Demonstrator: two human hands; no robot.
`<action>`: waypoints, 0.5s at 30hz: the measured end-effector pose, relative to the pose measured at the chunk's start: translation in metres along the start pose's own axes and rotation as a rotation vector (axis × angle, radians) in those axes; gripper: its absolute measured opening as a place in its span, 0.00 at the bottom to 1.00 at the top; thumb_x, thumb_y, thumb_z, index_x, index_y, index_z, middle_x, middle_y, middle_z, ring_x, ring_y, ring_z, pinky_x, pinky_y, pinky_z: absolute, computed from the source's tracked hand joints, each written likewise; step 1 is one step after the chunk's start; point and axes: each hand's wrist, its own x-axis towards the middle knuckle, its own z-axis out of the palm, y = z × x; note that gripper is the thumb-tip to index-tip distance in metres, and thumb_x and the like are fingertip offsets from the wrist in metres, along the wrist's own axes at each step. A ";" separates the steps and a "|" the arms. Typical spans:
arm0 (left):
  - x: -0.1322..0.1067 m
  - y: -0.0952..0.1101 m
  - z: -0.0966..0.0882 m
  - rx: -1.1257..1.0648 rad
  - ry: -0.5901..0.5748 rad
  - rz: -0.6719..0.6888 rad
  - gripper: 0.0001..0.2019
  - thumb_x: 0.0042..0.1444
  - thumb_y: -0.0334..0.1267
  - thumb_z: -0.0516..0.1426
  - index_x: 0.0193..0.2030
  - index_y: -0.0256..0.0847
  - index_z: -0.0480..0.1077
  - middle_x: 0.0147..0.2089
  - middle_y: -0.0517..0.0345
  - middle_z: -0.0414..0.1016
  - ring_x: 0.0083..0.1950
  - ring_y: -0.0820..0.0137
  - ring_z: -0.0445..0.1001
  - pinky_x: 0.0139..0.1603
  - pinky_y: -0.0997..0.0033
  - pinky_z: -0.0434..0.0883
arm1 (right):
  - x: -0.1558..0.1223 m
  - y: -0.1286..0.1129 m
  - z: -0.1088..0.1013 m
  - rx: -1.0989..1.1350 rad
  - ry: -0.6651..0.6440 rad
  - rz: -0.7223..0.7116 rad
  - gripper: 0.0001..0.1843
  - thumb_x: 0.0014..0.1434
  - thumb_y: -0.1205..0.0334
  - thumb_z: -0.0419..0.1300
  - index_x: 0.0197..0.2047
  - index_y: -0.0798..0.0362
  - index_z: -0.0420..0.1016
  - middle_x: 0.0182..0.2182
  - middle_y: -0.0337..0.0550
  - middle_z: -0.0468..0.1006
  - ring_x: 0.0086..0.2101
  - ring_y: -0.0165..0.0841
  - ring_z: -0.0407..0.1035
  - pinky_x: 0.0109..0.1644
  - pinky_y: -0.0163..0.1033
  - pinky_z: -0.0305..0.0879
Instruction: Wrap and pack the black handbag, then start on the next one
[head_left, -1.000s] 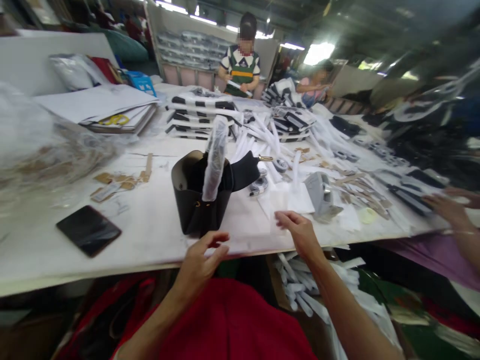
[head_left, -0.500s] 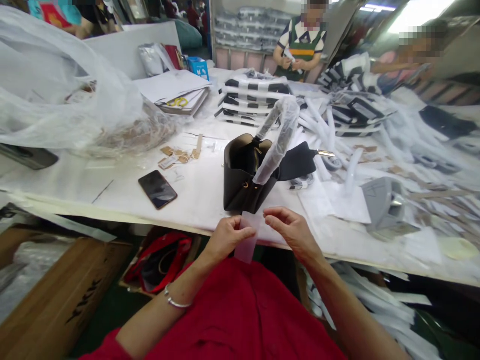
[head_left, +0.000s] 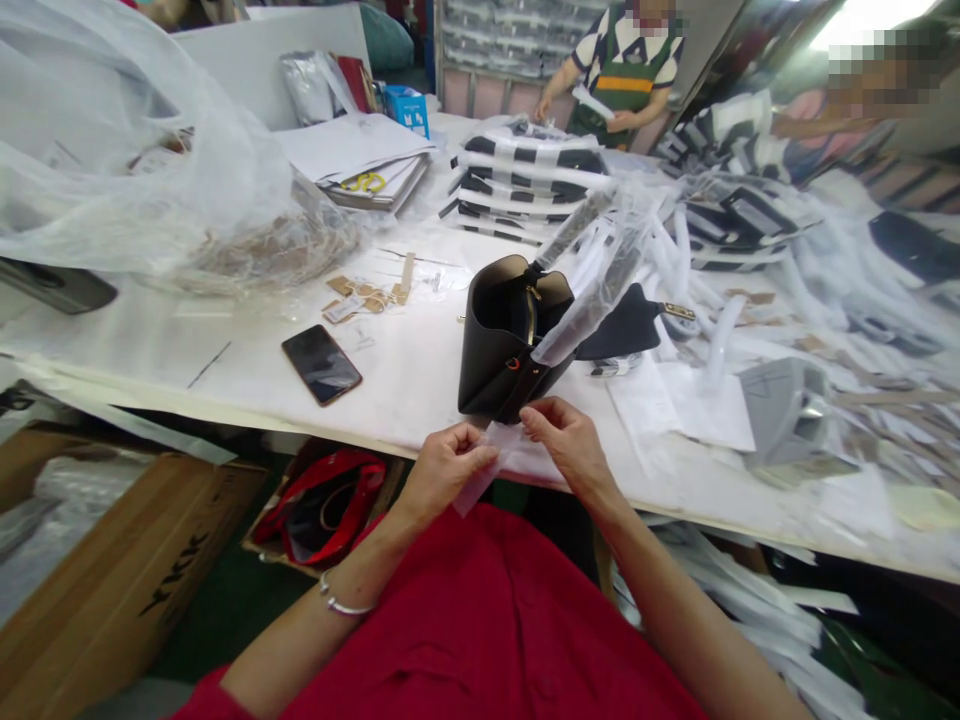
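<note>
My left hand [head_left: 444, 466] and my right hand [head_left: 564, 437] both pinch a small translucent plastic sleeve [head_left: 484, 465] at the table's near edge. The sleeve hangs down between the fingers. Just beyond my hands stands a black bucket handbag [head_left: 504, 340], open at the top, its handle wrapped in clear plastic [head_left: 596, 270] that sticks up to the right. A black flap with a gold clasp [head_left: 637, 320] lies behind the bag.
A dark phone [head_left: 321, 363] lies left of the bag on the white table [head_left: 150, 345]. A big clear plastic bag [head_left: 127, 160] fills the far left. Stacked wrapped items, white paper sleeves and a grey piece [head_left: 780, 405] crowd the right. Another person stands at the far side. A cardboard box [head_left: 112, 560] sits below left.
My hands came together and took hold of the plastic sleeve, then rose slightly toward the bag. The view swung left and now shows the plastic bag.
</note>
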 end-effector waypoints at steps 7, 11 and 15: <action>-0.002 -0.013 -0.015 -0.041 0.040 0.007 0.17 0.46 0.50 0.65 0.27 0.37 0.68 0.24 0.63 0.69 0.26 0.76 0.64 0.28 0.76 0.60 | 0.018 -0.011 0.005 -0.038 -0.063 -0.027 0.20 0.47 0.43 0.69 0.28 0.53 0.77 0.23 0.39 0.76 0.27 0.32 0.68 0.31 0.37 0.64; -0.005 -0.020 -0.027 0.029 0.070 0.050 0.16 0.48 0.49 0.65 0.28 0.37 0.70 0.25 0.63 0.69 0.27 0.76 0.64 0.28 0.77 0.61 | 0.025 -0.022 0.003 0.150 -0.257 0.032 0.21 0.47 0.44 0.70 0.24 0.54 0.75 0.21 0.39 0.76 0.23 0.29 0.67 0.28 0.35 0.65; -0.008 -0.029 -0.039 0.163 0.091 0.085 0.15 0.49 0.48 0.64 0.28 0.38 0.72 0.25 0.63 0.70 0.28 0.75 0.64 0.29 0.76 0.62 | 0.030 -0.027 0.003 0.357 -0.368 0.159 0.21 0.43 0.46 0.74 0.27 0.55 0.75 0.21 0.40 0.77 0.22 0.29 0.70 0.25 0.33 0.68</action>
